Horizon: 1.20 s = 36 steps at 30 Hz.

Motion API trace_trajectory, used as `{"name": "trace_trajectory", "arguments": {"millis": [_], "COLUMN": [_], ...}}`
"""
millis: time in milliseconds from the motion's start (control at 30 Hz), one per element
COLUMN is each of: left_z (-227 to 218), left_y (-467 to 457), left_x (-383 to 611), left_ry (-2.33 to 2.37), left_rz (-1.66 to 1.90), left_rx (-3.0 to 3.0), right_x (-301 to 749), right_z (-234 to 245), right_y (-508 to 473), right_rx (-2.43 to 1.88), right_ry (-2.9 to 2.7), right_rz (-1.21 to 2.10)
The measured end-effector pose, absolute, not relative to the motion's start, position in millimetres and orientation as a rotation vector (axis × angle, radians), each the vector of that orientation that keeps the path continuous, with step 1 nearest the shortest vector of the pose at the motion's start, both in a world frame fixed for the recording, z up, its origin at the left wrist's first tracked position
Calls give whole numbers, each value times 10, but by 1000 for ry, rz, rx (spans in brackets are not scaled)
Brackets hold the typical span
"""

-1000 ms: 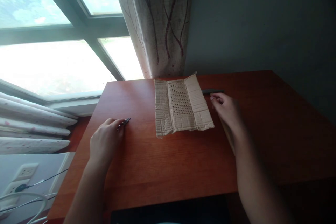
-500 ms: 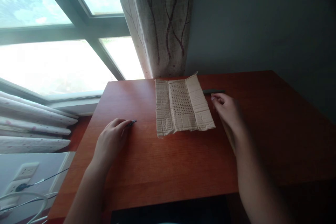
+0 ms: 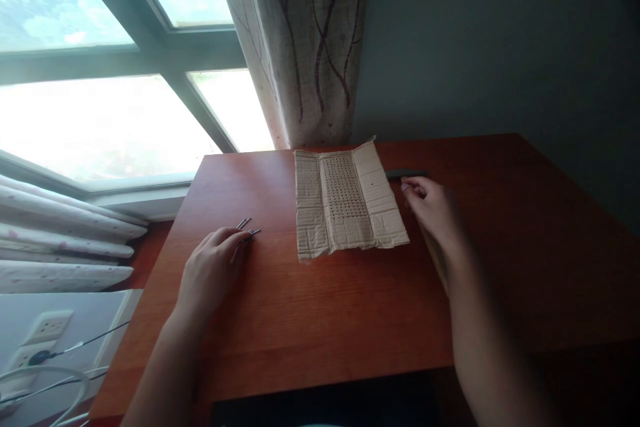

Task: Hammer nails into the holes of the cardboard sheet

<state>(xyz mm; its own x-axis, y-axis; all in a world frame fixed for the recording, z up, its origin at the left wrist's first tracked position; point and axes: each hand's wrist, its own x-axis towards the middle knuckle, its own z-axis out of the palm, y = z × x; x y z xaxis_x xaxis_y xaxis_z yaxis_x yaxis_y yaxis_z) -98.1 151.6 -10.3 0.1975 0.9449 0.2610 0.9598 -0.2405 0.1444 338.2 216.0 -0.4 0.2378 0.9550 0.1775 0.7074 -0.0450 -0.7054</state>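
Note:
On the left of the table, my left hand (image 3: 210, 267) is closed, palm down, with thin metal nails (image 3: 255, 232) sticking out past its thumb and fingertips. More nails (image 3: 244, 222) show just beyond the index finger; whether they are held or lie on the wood I cannot tell. To the right, my right hand (image 3: 430, 203) has its fingers closed around the upper handle of a hammer (image 3: 436, 257), close under the dark head. The hammer's wooden handle runs toward me, partly covered by my wrist. Between the hands lies a creased cardboard sheet (image 3: 345, 233) with rows of small holes.
The reddish-brown wooden table (image 3: 300, 320) stands against a wall and a patterned curtain (image 3: 320, 47). A window (image 3: 100, 120) is at the left. Sockets with cables (image 3: 45, 355) are low on the left. A dark object (image 3: 325, 403) sits at the near edge.
A second bunch of nails has come into sight beyond my left index finger. My right hand, the hammer and the cardboard stay where they were.

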Motion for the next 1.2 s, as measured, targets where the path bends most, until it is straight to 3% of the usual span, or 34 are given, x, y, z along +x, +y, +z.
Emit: {"name": "trace_trajectory", "arguments": {"millis": [433, 967, 1200], "left_z": [-66, -27, -41], "left_y": [1849, 1683, 1779], "left_x": [-1053, -952, -476], "left_ry": [-2200, -2107, -2068], "left_rz": [-466, -509, -158], "left_rx": [-2348, -2444, -2074], "right_x": [3377, 3327, 3320], "right_z": [5, 60, 41], "right_y": [2157, 2153, 2148], "right_rx": [-1812, -1845, -1835], "right_ry": [-1542, -1546, -1572], "right_rz": [448, 450, 421]}}
